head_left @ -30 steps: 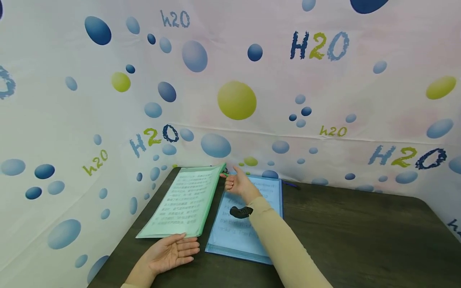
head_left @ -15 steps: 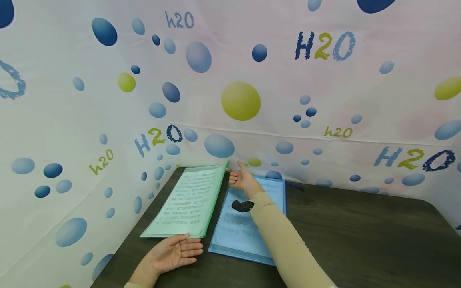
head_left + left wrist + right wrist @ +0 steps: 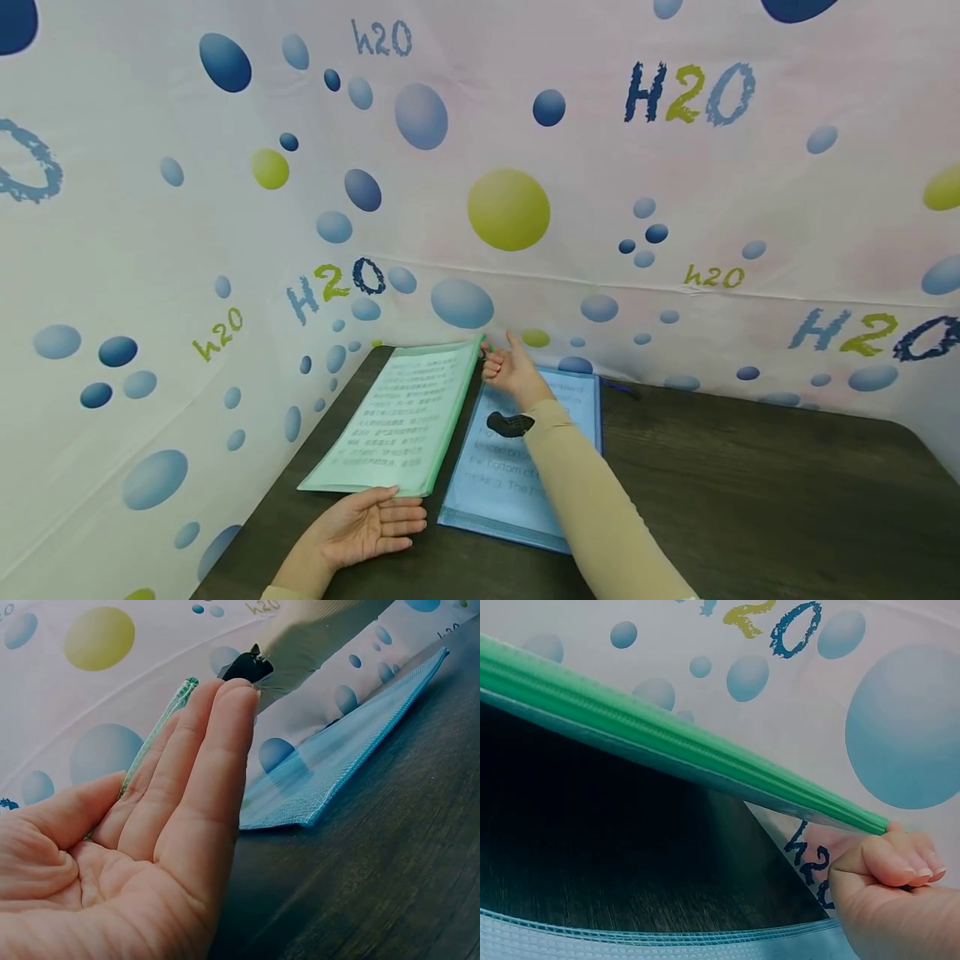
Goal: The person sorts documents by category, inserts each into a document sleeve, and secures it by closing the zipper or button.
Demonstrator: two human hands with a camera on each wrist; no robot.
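Note:
A green zip folder (image 3: pixel 390 417) with a printed sheet inside lies tilted at the left of the dark table, its right side raised. My left hand (image 3: pixel 367 527) holds its near edge, thumb on top and straight fingers beneath. In the left wrist view, the folder's green edge (image 3: pixel 157 735) shows between that thumb and the fingers. My right hand (image 3: pixel 513 373) reaches to the far right corner, fingers curled on the end of the zipper, where they pinch its pull, mostly hidden by the fingers. In the right wrist view the green zipper (image 3: pixel 682 750) runs straight to these fingers.
A blue zip folder (image 3: pixel 487 492) with a printed sheet lies flat under my right forearm, a blue pull (image 3: pixel 621 387) at its far right corner. A dark wooden table (image 3: pixel 750 500) extends rightward. Behind stands a white backdrop (image 3: pixel 585 192) with dots and lettering.
The head view has turned slightly left. My right hand has moved a little farther away, toward the folder's far corner. My left hand keeps its place at the near edge.

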